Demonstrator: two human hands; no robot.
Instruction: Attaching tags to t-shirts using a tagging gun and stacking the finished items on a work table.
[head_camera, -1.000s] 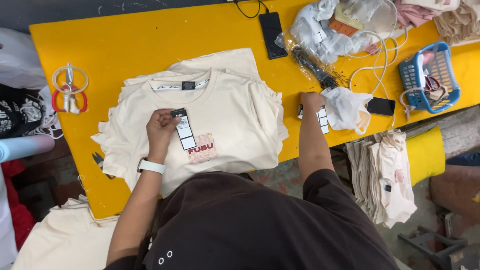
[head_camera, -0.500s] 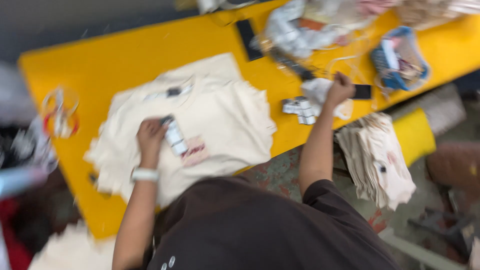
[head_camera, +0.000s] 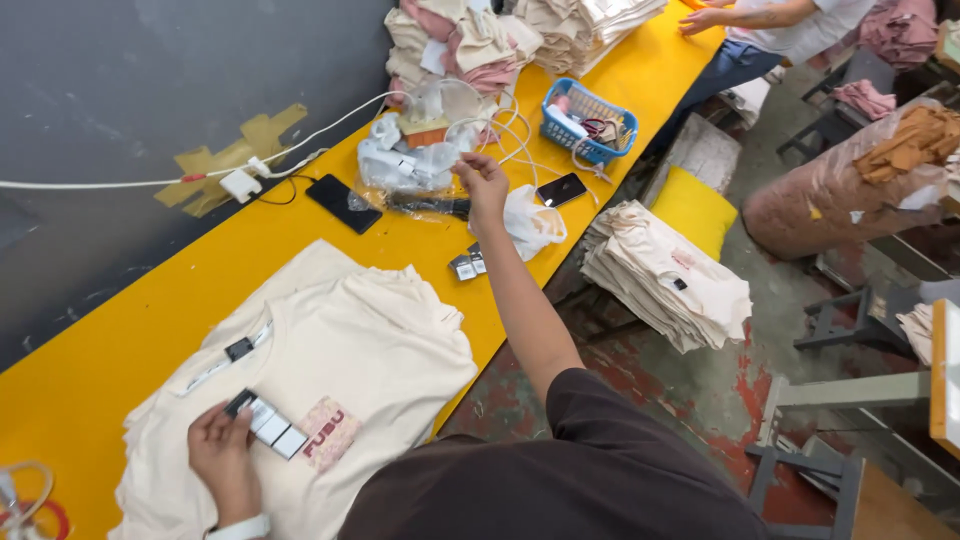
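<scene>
— Cream cotton T-shirt (head_camera: 370, 350), top of the stack: flat on the yellow surface (head_camera: 130, 330), same spot as a second ago?

— Yes. Left hand (head_camera: 222, 462) unchanged too, grip pinching the black-and-white paper hang tags (head_camera: 268, 424) against the chest.

— And the right hand (head_camera: 482, 180)?

— Moved: off the loose tags (head_camera: 468, 264), now up by the clear plastic bags (head_camera: 405, 160), fingers closed as if pinching something; what exactly, cannot tell.

— Meaning?

— Probably fetching a fastener for the tag.

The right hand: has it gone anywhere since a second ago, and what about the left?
The right hand left the small tags at the table edge and reached farther out, to the clear plastic bags. The left hand stayed on the cream T-shirt, still holding the hang tag.
</scene>
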